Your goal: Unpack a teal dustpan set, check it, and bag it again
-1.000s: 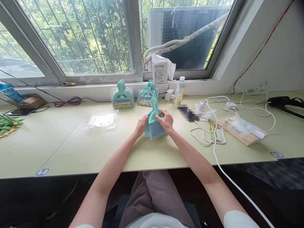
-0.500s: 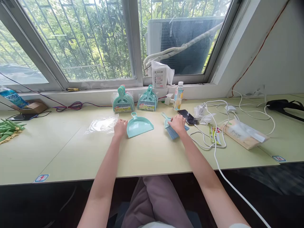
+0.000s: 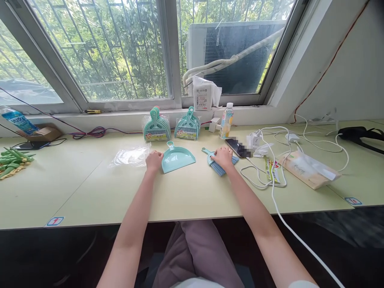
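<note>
A light-green dustpan [image 3: 178, 160] lies on the table with its handle toward the window. At its left edge is my left hand [image 3: 154, 161], fingers curled together and the fingertips against the rim. To the right, my right hand [image 3: 222, 156] is closed over a small hand brush [image 3: 218, 168] from above. The brush lies low at the tabletop, its green handle pointing left and its blue-grey bristles toward me and to the right. My palm hides the middle of the brush. Crumpled clear plastic wrapping [image 3: 131, 155] lies left of my left hand.
Wrapped dustpan sets [image 3: 156, 126] stand by the window sill, with another group [image 3: 187, 126] beside them. A drink bottle [image 3: 227, 121], a phone [image 3: 237, 147], white cables [image 3: 255, 186], a yellow-green label [image 3: 272, 170] and a tissue pack [image 3: 309, 170] are on the right. Green vegetables [image 3: 13, 163] lie far left.
The brush has turned slightly under my right hand, its handle end swinging toward me and left. My left hand and the dustpan stay about where they were.
</note>
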Action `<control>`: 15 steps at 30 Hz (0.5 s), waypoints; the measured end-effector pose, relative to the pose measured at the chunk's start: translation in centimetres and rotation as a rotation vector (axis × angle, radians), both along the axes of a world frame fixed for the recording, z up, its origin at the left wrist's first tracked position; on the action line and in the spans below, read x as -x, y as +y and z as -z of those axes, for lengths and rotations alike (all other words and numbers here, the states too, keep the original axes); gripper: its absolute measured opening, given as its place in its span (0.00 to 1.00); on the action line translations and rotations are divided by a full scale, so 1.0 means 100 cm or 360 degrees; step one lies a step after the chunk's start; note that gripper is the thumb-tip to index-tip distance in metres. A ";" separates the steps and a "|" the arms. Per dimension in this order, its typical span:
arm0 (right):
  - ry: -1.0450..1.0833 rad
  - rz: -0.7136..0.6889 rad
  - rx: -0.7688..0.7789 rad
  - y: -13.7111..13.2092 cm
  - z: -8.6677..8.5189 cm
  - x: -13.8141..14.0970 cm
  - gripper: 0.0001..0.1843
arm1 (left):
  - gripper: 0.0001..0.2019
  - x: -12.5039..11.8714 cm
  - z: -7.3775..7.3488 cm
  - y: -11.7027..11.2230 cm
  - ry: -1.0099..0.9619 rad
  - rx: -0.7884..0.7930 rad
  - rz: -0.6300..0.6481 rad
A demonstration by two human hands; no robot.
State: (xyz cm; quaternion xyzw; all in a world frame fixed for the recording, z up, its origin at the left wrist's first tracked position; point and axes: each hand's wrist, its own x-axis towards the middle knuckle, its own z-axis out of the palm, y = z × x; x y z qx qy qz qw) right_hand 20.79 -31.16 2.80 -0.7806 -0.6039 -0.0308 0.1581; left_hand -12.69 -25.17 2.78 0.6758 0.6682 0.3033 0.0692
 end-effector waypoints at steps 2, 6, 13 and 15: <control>0.0044 -0.0035 -0.0057 0.000 0.000 0.003 0.12 | 0.14 -0.006 0.001 -0.002 -0.0030 -0.0028 0.0007; -0.0025 -0.0092 -0.0261 -0.003 -0.004 0.011 0.10 | 0.15 -0.032 0.002 -0.017 -0.0078 -0.0009 0.0309; 0.0079 -0.0379 -0.0277 -0.008 -0.013 0.030 0.08 | 0.12 -0.089 0.005 -0.056 -0.0187 0.0041 0.1550; 0.0086 -0.0476 -0.0249 -0.010 -0.013 0.036 0.07 | 0.11 -0.091 0.003 -0.058 -0.0126 -0.0091 0.1478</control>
